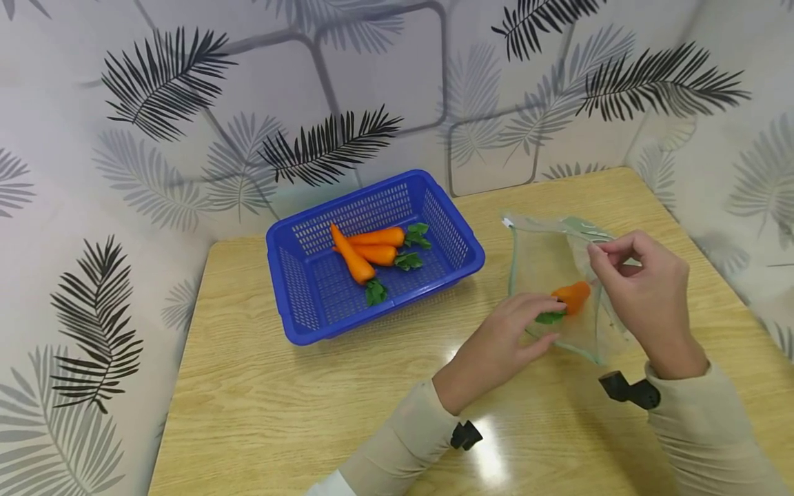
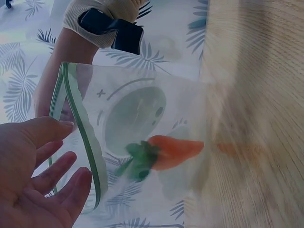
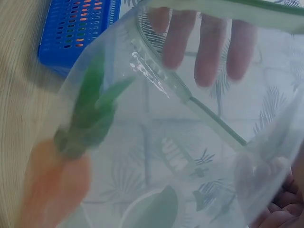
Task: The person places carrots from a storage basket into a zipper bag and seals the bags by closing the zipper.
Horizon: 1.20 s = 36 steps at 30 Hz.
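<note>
A clear zip bag (image 1: 527, 251) with green-edged seal strips stands on the right side of the table, its mouth parted. Inside it lies a carrot (image 1: 573, 297) with a green leafy top, blurred through the plastic in both wrist views. My left hand (image 1: 505, 337) is at the mouth beside the leaves; in the left wrist view its fingers (image 2: 66, 178) are spread and relaxed, gripping nothing. With thumb and forefinger, my right hand (image 1: 651, 296) pinches the bag's upper plastic edge on the right.
Left of the bag, a blue plastic basket (image 1: 375, 324) holds three carrots (image 1: 353, 258) with green tops. Both stand on a wood-grain table (image 1: 260, 406). Leaf-patterned sheeting (image 1: 384, 83) rises behind the table and along its sides.
</note>
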Each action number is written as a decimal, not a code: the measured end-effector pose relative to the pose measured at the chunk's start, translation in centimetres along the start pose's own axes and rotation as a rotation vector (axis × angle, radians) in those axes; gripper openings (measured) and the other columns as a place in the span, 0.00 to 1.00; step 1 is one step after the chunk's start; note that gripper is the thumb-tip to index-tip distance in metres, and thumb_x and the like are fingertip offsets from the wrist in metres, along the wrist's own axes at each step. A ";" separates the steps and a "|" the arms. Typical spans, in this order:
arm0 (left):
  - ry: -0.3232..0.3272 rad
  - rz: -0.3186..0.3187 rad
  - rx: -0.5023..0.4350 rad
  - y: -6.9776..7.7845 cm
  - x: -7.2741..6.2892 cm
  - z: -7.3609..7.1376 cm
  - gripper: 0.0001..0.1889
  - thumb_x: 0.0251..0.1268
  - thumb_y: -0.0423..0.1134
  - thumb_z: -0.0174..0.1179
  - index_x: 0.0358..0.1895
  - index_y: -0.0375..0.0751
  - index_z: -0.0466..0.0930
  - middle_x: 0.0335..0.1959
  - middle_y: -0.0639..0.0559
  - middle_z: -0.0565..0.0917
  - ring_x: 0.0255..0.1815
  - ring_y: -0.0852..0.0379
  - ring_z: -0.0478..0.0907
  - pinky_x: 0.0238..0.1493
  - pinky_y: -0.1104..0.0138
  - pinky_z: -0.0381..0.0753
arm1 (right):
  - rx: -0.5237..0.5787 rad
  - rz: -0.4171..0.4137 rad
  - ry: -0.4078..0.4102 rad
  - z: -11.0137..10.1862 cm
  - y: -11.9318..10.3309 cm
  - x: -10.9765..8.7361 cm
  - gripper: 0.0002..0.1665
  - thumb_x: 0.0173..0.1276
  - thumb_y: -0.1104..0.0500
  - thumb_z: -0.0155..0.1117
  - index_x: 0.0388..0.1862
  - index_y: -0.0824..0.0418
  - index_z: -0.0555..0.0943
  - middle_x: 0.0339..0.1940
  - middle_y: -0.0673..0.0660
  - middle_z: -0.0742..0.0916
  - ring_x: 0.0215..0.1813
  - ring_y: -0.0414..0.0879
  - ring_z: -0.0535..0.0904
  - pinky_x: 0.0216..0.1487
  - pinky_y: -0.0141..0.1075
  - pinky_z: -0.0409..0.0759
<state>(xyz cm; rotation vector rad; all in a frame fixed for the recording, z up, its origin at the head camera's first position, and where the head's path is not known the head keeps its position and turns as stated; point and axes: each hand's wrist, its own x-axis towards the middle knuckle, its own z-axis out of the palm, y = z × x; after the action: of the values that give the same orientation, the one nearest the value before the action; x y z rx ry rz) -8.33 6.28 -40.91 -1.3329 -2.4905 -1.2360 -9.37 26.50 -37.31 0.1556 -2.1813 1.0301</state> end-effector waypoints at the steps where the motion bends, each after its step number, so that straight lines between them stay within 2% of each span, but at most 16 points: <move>1: -0.002 -0.010 0.007 -0.1 -0.1 -0.1 0.21 0.66 0.41 0.56 0.60 0.45 0.70 0.60 0.52 0.72 0.62 0.66 0.62 0.62 0.78 0.57 | 0.001 0.003 0.001 0.0 0.0 0.0 0.06 0.55 0.65 0.69 0.26 0.68 0.81 0.19 0.53 0.80 0.23 0.28 0.72 0.28 0.15 0.70; 8: 0.037 -0.073 -0.008 -0.9 -0.9 -1.1 0.19 0.66 0.40 0.56 0.59 0.45 0.71 0.59 0.55 0.72 0.62 0.66 0.62 0.62 0.76 0.60 | 0.010 0.029 0.013 -0.1 0.0 0.1 0.06 0.55 0.65 0.69 0.26 0.68 0.81 0.20 0.50 0.80 0.23 0.28 0.72 0.27 0.15 0.70; 13: 0.087 -0.157 -0.027 -2.0 -1.7 -2.4 0.18 0.68 0.42 0.53 0.59 0.46 0.71 0.58 0.57 0.72 0.62 0.66 0.62 0.64 0.71 0.59 | 0.023 0.040 0.026 -0.1 0.1 0.2 0.05 0.54 0.66 0.69 0.26 0.68 0.81 0.19 0.50 0.79 0.23 0.28 0.72 0.26 0.15 0.69; 20: 0.237 -0.221 0.026 -4.7 -3.6 -4.4 0.15 0.67 0.37 0.54 0.56 0.44 0.74 0.54 0.53 0.76 0.58 0.61 0.68 0.60 0.66 0.65 | 0.047 0.033 0.062 -0.2 0.0 0.3 0.05 0.54 0.68 0.68 0.25 0.71 0.81 0.19 0.47 0.79 0.21 0.28 0.72 0.25 0.15 0.69; 25: 0.312 -0.329 0.074 -6.3 -4.8 -6.1 0.14 0.67 0.37 0.54 0.54 0.43 0.76 0.54 0.53 0.76 0.57 0.57 0.69 0.59 0.63 0.68 | 0.102 0.033 0.104 -0.3 -0.6 0.4 0.06 0.54 0.71 0.67 0.24 0.74 0.79 0.19 0.45 0.79 0.18 0.28 0.72 0.22 0.16 0.68; 31: 0.413 -0.450 0.171 -8.2 -5.6 -8.7 0.13 0.67 0.37 0.54 0.52 0.43 0.77 0.51 0.51 0.77 0.55 0.55 0.71 0.57 0.61 0.70 | 0.136 0.036 0.147 -0.4 -0.3 0.4 0.07 0.54 0.71 0.66 0.23 0.76 0.78 0.19 0.43 0.79 0.17 0.28 0.71 0.23 0.16 0.69; 36: 0.416 -0.563 0.231 -9.7 -6.0 -10.2 0.14 0.68 0.40 0.52 0.54 0.42 0.76 0.52 0.51 0.77 0.54 0.52 0.71 0.55 0.59 0.71 | 0.147 0.040 0.179 -0.4 -0.1 0.4 0.07 0.53 0.72 0.66 0.23 0.77 0.78 0.20 0.42 0.79 0.17 0.28 0.72 0.24 0.16 0.70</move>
<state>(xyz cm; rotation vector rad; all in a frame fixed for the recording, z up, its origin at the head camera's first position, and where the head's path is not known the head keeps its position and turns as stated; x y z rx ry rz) -14.65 -7.63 -42.40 -0.2789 -2.6484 -1.0996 -9.44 26.83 -36.82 0.0837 -1.9561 1.1810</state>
